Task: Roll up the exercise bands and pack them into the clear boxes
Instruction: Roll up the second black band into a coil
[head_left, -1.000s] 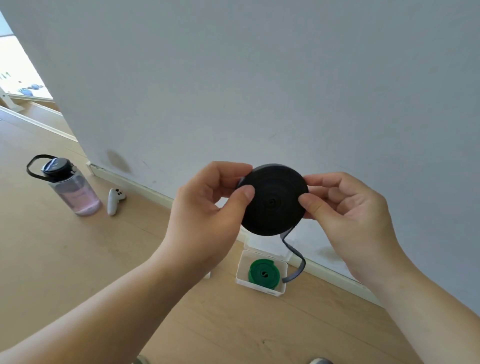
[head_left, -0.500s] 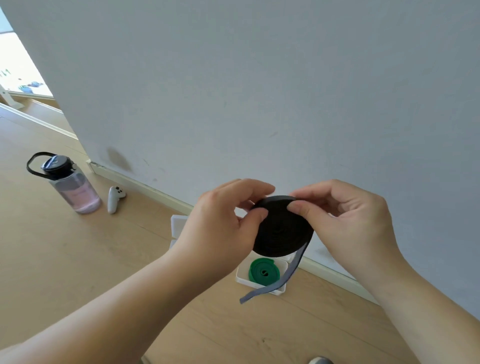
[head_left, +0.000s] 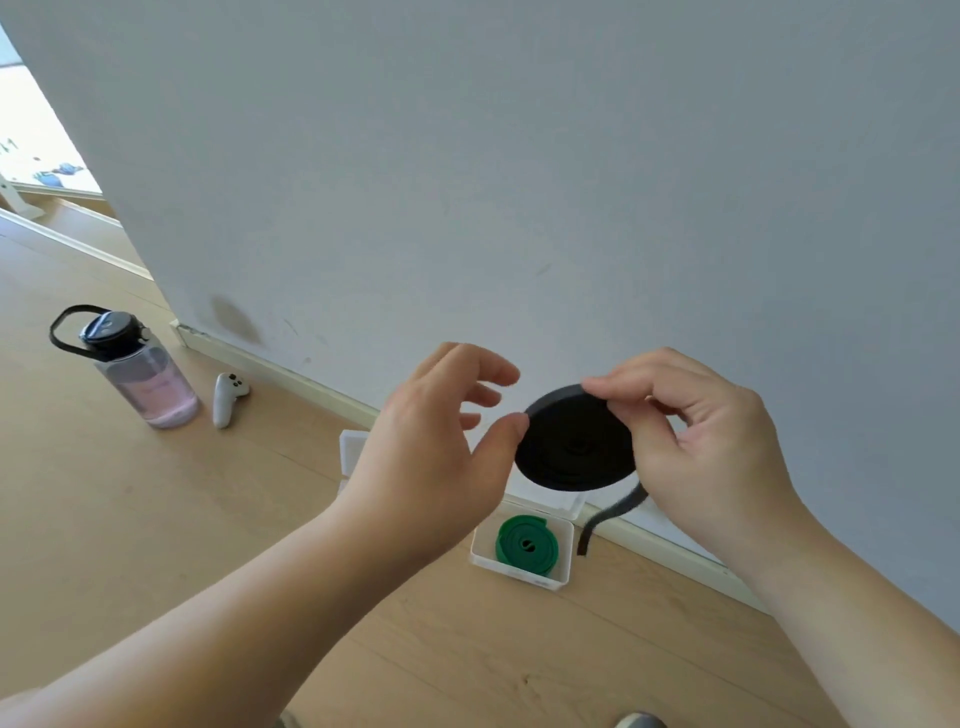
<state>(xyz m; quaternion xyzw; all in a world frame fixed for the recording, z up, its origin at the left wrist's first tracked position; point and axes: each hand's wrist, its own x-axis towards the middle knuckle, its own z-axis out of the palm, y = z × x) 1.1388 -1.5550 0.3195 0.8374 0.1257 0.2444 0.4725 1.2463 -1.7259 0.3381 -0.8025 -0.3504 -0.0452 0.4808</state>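
A black exercise band (head_left: 571, 447) is wound into a flat disc and held in the air above the floor. My right hand (head_left: 696, 447) pinches its top and right edge; a short loose tail (head_left: 605, 519) hangs below it. My left hand (head_left: 436, 457) has its fingers spread, with only the thumb tip touching the disc's left edge. Below, an open clear box (head_left: 519, 571) on the floor holds a rolled green band (head_left: 525, 543). A second clear box (head_left: 353, 452) shows partly behind my left hand.
A water bottle (head_left: 140, 374) with pink liquid and a white controller (head_left: 227, 397) lie on the wooden floor at left. A white wall with a baseboard (head_left: 291, 374) runs right behind the boxes. A doorway opens at far left.
My left hand's fingers have come off the black roll and spread open. The roll has tilted flatter and shifted right, and its loose tail is shorter.
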